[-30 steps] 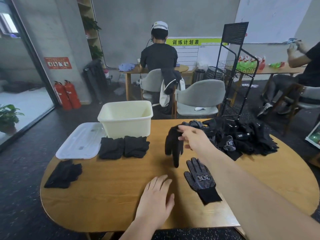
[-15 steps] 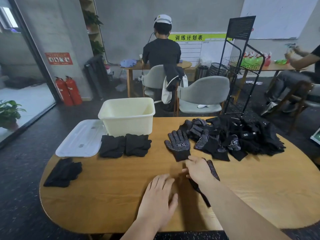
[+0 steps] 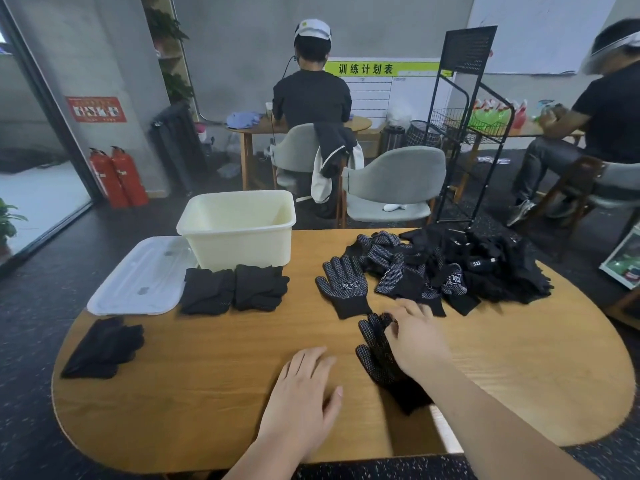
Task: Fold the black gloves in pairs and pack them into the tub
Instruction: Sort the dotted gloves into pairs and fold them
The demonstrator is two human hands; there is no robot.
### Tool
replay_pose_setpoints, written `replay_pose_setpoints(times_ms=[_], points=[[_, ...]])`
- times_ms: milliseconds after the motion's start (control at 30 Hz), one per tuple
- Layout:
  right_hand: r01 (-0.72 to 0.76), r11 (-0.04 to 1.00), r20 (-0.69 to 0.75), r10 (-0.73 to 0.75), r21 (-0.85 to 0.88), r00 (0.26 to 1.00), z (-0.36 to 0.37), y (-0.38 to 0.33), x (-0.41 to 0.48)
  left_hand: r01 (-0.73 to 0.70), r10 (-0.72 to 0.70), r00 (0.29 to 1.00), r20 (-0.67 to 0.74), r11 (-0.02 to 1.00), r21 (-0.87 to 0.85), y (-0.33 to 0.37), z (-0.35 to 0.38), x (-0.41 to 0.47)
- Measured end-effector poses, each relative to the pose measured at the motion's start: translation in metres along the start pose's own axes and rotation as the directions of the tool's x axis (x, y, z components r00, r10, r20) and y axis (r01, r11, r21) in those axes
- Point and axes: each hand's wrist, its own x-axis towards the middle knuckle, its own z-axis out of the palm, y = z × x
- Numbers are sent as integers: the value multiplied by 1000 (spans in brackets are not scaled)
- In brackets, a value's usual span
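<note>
A cream tub [image 3: 239,237] stands at the table's far side, with nothing visible inside. A loose pile of black gloves [image 3: 485,268] lies at the far right. One dotted glove [image 3: 343,285] lies flat beside the pile, logo up. A second dotted glove [image 3: 375,358] lies nearer me; my right hand [image 3: 417,341] sits over it, fingers curled onto its finger end. My left hand [image 3: 304,393] rests flat on the bare wood, left of that glove. Two folded pairs [image 3: 207,294] [image 3: 259,287] lie in front of the tub, and a third [image 3: 104,344] lies at the near left.
The tub's white lid [image 3: 142,275] lies flat to the left of it. The wooden table [image 3: 207,393] has rounded ends. Grey chairs [image 3: 394,181] and a black wire rack [image 3: 464,133] stand behind it. Two people sit at other tables.
My right hand set the glove it held down beside the pile, then came back and curled onto the nearer dotted glove. My left hand stayed flat on the table.
</note>
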Motion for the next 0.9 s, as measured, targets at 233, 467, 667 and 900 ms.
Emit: replay_pose_setpoints(times_ms=[233, 467, 667, 900], points=[[12, 972, 257, 51, -236, 965, -4, 25, 39, 8, -8, 1000, 1, 1000, -6, 1, -1, 1], [90, 958, 22, -87, -271, 996, -11, 27, 44, 13, -13, 1000, 0, 1000, 6, 1, -1, 2], [280, 960, -287, -276, -27, 917, -62, 4, 51, 36, -37, 999, -23, 999, -21, 0, 1, 1], [283, 899, -150, -246, 333, 958, -128, -48, 52, 70, -75, 991, -115, 996, -46, 0, -2, -5]])
